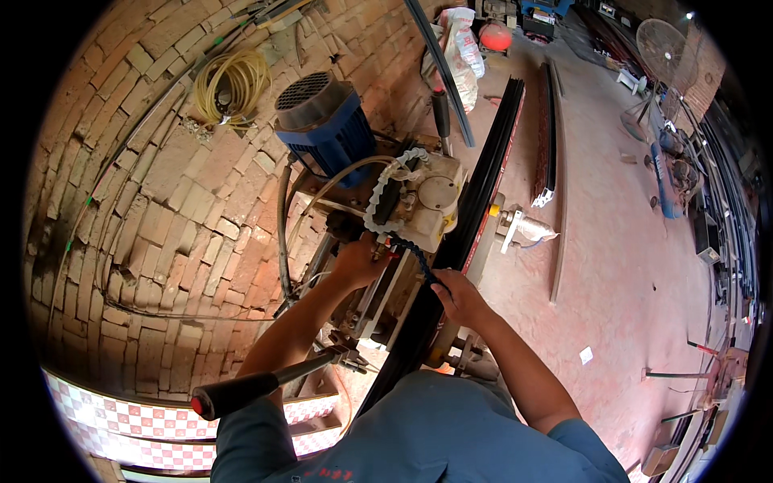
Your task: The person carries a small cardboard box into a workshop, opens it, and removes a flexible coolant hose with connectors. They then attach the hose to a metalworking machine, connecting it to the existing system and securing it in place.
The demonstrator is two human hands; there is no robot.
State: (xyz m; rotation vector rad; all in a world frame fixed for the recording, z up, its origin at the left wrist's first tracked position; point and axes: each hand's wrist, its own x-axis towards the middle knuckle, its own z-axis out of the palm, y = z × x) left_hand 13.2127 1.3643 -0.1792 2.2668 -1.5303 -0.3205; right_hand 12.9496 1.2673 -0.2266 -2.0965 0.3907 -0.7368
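Observation:
A machine with a blue electric motor (pixel 326 133) and a pale, dirty metal head (pixel 435 193) stands in front of me. My left hand (pixel 356 264) is closed at a small valve with a red handle (pixel 392 255), on the head's near side; its fingertips are partly hidden. From there a black segmented coolant hose (pixel 419 256) curves right. My right hand (pixel 465 298) pinches its lower end between thumb and fingers, just above a bundle of long black profiles (pixel 471 217). Those profiles run lengthwise through the machine, close to my body.
A lever with a black grip (pixel 233 394) juts out at lower left. A coiled yellowish hose (pixel 233 84) hangs against the brick wall (pixel 185 185). To the right, more profiles (pixel 547 145) lie on the dusty floor, with a standing fan (pixel 662 52) farther back.

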